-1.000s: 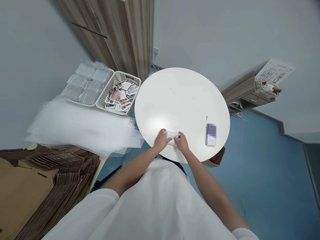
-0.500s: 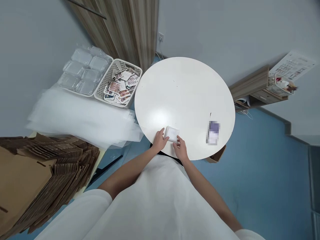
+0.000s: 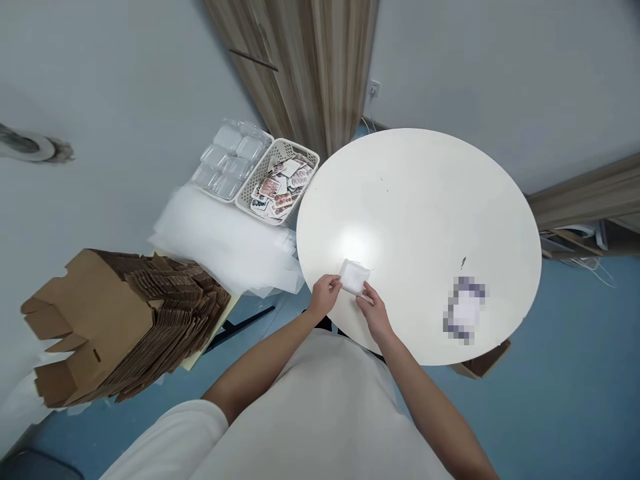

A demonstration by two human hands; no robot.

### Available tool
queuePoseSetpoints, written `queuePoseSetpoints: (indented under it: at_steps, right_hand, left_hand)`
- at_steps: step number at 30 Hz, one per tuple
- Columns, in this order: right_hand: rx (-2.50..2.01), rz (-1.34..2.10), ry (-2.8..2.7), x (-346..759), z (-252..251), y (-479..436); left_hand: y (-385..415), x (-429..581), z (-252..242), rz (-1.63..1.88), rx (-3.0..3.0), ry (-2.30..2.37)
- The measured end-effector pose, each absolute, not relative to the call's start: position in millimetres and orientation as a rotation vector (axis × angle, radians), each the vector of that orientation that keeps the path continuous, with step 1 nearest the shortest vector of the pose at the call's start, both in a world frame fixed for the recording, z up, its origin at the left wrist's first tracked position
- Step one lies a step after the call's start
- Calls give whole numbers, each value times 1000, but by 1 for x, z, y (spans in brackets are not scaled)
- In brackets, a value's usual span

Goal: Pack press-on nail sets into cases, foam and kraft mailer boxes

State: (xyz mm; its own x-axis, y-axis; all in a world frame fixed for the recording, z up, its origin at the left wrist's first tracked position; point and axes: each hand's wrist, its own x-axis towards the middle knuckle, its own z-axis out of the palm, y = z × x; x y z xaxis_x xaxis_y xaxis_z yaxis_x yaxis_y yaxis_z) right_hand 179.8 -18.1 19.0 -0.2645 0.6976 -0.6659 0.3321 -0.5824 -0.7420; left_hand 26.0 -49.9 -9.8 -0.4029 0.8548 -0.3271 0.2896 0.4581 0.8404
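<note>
A small square white packet (image 3: 354,277), which looks wrapped in thin translucent white sheet, lies near the front edge of the round white table (image 3: 425,200). My left hand (image 3: 325,295) pinches its left corner between thumb and fingertips. At its lower right side, my right hand (image 3: 375,311) grips the edge, thumb below and fingers along the side. What is inside the wrapping cannot be seen.
Left of the table stand a basket of printed cards (image 3: 245,200), clear plastic boxes (image 3: 230,140), a pile of white translucent sheets (image 3: 215,233) and stacked flat cardboard boxes (image 3: 115,313). A blurred-out item (image 3: 466,310) lies on the table's right. An open carton (image 3: 483,363) sits below.
My view has swung to the left. The left fingers, spread beside the packet before, now pinch its corner. My right hand stays at the packet's right side.
</note>
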Motion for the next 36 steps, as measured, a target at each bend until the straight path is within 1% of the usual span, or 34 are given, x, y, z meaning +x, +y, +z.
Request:
queuePoseSetpoints:
  at_steps: [4, 7, 12, 22, 28, 36]
  right_hand:
    - [-1567, 2075, -1118, 159, 18, 3]
    - [-1542, 2151, -982, 137, 17, 17]
    - [-1555, 2103, -876, 87, 16, 37]
    - [-1530, 1984, -695, -4, 15, 91]
    - [-1506, 1930, -669, -20, 12, 117]
    - [-1348, 1979, -525, -12, 7, 121]
  left_hand:
    - [-44, 8, -3, 975, 819, 1921]
    - [-36, -9, -2, 1042, 703, 1909]
    - [-12, -47, -10, 1116, 665, 1862]
    - [61, -109, -23, 1174, 698, 1793]
    - [83, -125, -28, 1146, 806, 1710]
    - [83, -133, -27, 1159, 895, 1621]
